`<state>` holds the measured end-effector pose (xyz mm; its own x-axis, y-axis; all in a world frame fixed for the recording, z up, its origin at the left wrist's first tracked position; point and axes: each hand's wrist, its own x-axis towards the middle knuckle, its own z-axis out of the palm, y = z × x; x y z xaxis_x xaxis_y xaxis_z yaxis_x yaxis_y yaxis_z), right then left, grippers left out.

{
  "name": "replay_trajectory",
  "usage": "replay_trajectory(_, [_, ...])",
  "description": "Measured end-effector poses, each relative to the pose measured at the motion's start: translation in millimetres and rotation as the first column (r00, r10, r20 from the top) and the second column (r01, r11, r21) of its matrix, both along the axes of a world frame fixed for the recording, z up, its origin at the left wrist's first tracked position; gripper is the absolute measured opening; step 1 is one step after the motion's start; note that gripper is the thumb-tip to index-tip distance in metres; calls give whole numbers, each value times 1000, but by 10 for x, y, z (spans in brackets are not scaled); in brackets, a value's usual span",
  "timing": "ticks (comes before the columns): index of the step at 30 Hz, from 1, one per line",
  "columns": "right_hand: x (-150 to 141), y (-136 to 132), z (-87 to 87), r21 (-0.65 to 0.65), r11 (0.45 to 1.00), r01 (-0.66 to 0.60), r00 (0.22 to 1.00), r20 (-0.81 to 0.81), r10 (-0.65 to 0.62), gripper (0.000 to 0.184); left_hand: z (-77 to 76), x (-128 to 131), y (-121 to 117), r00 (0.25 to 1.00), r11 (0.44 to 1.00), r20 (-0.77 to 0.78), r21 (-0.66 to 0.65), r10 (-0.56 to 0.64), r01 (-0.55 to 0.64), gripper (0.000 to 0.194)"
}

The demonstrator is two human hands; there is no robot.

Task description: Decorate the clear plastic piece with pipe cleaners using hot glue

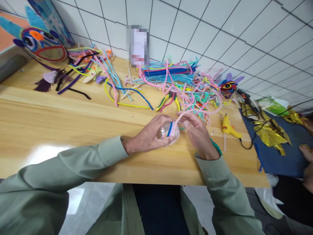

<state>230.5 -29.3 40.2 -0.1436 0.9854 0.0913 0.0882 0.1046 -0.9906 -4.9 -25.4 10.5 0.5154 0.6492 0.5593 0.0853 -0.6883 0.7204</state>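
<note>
My left hand (153, 133) is wrapped round a clear plastic ball (163, 130) above the wooden table. A blue band and pink pipe cleaner circle the ball's middle. My right hand (195, 130) pinches the pink pipe cleaner (202, 113) close to the ball's right side. Its long free end arcs out to the right and curls back over the pile behind. Just beyond my hands lie pliers (168, 101) with yellow and green handles. The far side of the ball and part of my right fingers are hidden.
Bundles of blue pipe cleaners (168, 73) and a tangled colourful pile (195, 94) lie along the tiled wall. A yellow glue gun (228, 127) with a cord sits at right. Decorated fuzzy faces stand at both ends. Another person's hand (306, 153) shows at the right edge.
</note>
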Motion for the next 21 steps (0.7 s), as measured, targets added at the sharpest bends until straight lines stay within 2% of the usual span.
replay_trajectory(5, [-25,72,62,4,986,-164,985,48,164,35,-16,-5,37,999,999,14,10,-37,37,46])
replay_trajectory(7, [-49,90,74,23,983,-183,981,74,181,31,-4,-4,38,999,999,24,28,-46,45,45])
replay_trajectory(13, [-106,73,72,68,997,-26,988,154,15,25,-9,18,4,999,999,36,53,-14,12,44])
replay_trajectory(21, [-256,54,64,71,997,40,983,179,-52,22,-33,30,-50,1000,999,19,49,4,-5,47])
